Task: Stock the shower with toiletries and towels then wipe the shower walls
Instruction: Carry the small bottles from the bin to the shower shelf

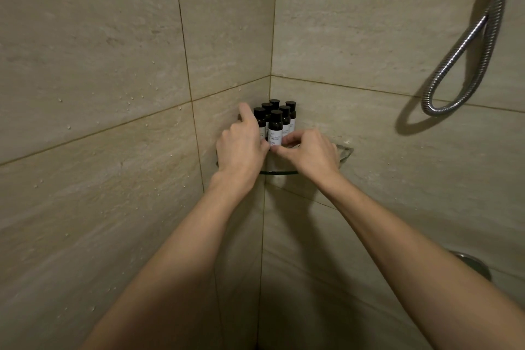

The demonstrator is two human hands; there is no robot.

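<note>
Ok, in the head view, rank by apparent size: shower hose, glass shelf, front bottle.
1. shower hose, clearly largest.
2. glass shelf, though hands hide much of it.
3. front bottle, smallest.

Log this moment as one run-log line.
stage: stocking toiletries | left hand: on bottles, fingers at front bottle | right hand: fingers at front bottle base | glass corner shelf: six bottles upright | towels: unseen
</note>
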